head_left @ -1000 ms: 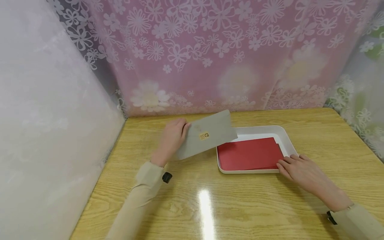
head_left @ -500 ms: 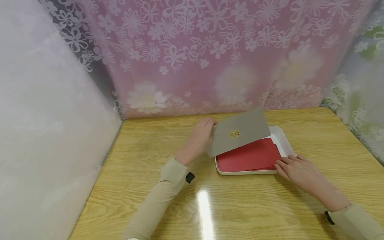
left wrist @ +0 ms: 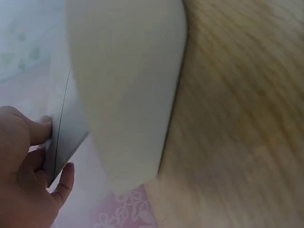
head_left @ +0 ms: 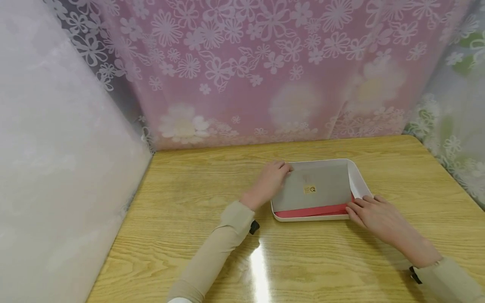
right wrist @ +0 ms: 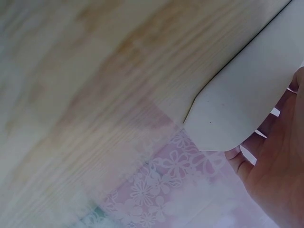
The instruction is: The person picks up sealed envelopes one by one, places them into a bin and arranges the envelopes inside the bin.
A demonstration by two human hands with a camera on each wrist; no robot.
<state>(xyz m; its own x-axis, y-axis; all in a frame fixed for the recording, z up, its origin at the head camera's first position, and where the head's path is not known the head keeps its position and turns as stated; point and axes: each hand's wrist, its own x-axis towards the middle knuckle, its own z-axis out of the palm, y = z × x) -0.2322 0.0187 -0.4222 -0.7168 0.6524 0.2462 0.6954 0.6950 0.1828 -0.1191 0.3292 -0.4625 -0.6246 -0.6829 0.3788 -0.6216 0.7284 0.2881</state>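
A flat grey card (head_left: 326,183) with a gold emblem lies over red cards (head_left: 318,210) in a shallow white tray (head_left: 358,179). Only the front strip of red shows; the rest is hidden beneath the grey. My left hand (head_left: 270,182) pinches the grey card near its far left corner. In the left wrist view, thumb and fingers hold the card's edge (left wrist: 69,128) above the tray's outer wall (left wrist: 128,95). At the opposite end, my right hand (head_left: 380,216) grips the tray's right rim, its fingers (right wrist: 259,140) curled over the edge in the right wrist view.
The tray stands on a wood-grain table (head_left: 189,202) toward its far side. A pink floral curtain (head_left: 242,84) hangs behind the table's back edge, and a pale sheet (head_left: 57,168) runs along the left side.
My left hand has carried the grey card rightward and down, from beside the tray to over the red cards inside it. The right hand stays on the rim.
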